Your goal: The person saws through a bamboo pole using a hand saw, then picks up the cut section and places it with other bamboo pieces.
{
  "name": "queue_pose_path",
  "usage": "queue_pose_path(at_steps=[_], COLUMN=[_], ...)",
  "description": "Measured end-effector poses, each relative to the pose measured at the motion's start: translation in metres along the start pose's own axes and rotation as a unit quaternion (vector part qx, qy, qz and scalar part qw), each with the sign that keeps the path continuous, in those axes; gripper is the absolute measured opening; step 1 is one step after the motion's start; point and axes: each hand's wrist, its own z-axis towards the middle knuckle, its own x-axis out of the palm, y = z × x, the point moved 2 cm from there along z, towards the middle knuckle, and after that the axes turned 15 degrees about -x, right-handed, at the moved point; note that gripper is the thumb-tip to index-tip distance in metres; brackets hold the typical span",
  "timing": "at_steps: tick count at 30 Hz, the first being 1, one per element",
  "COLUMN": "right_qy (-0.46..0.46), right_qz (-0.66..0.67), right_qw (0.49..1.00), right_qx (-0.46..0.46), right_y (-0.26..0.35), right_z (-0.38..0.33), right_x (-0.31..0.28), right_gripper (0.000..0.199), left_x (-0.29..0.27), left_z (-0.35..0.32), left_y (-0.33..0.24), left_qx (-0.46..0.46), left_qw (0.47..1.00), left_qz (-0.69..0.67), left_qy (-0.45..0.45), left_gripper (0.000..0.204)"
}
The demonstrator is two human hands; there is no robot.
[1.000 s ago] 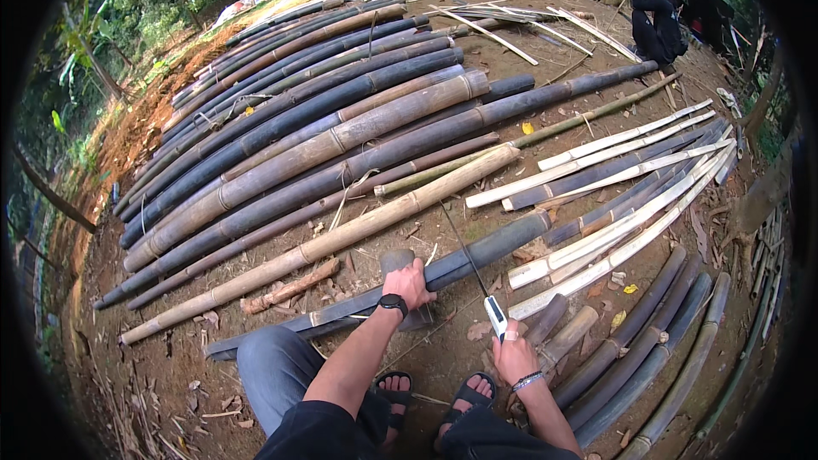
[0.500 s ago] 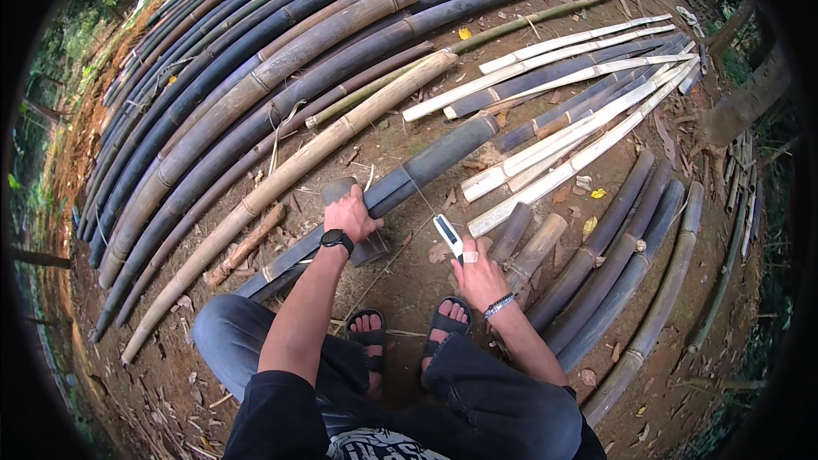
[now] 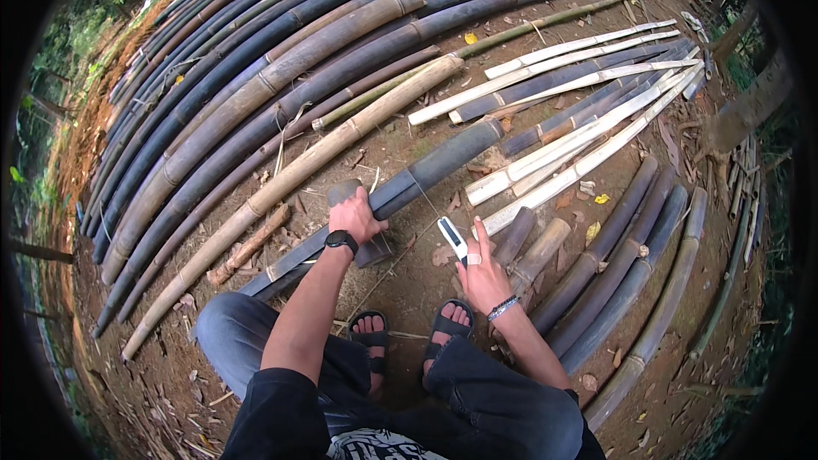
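Note:
My left hand (image 3: pixel 356 217), a dark watch on its wrist, is closed on a dark bamboo pole (image 3: pixel 443 158) that slants from beside my left knee toward the far right. Beneath the pole lies a short dark block (image 3: pixel 372 252), partly hidden by the hand and the pole. In my right hand (image 3: pixel 486 277) is a slim white handheld device (image 3: pixel 452 238) with a small dark screen, held over the soil between the pole and some short bamboo pieces. The index finger points up, off the device. A thin strand runs from the pole toward the device's tip.
Long bamboo poles (image 3: pixel 256 119) lie side by side at the left and far side. Pale split bamboo strips (image 3: pixel 588 140) fan out at the far right. Shorter dark poles (image 3: pixel 596 247) lie beside my right arm. A tree trunk (image 3: pixel 754 111) stands at the right edge.
My right index finger has lifted and straightened away from the device. The device itself is nearly where it was. My left hand keeps its hold on the pole; the view has shifted slightly.

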Motion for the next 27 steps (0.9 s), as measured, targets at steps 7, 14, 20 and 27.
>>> queue_pose_path(at_steps=[7, 14, 20, 27], right_qy=[-0.003, -0.004, 0.019, 0.068], right_qz=[0.004, 0.007, -0.002, -0.014], right_qw=[1.0, 1.0, 1.0, 0.997], right_qx=[-0.015, -0.015, 0.01, 0.036], right_y=[-0.004, -0.005, -0.008, -0.007], right_z=[-0.001, 0.0, -0.002, -0.001], right_x=[0.004, 0.004, 0.009, 0.009], right_gripper=[0.047, 0.048, 0.05, 0.048], left_x=[0.002, 0.0, -0.006, -0.005], left_z=[0.001, 0.0, -0.003, -0.003], left_y=[0.001, 0.001, -0.002, -0.001], left_qx=[0.001, 0.003, -0.002, -0.004], left_qw=[1.0, 1.0, 1.0, 1.0], left_qz=[0.009, 0.009, 0.017, 0.018], left_qy=[0.003, 0.005, 0.021, 0.023], left_gripper=[0.062, 0.064, 0.062, 0.062])
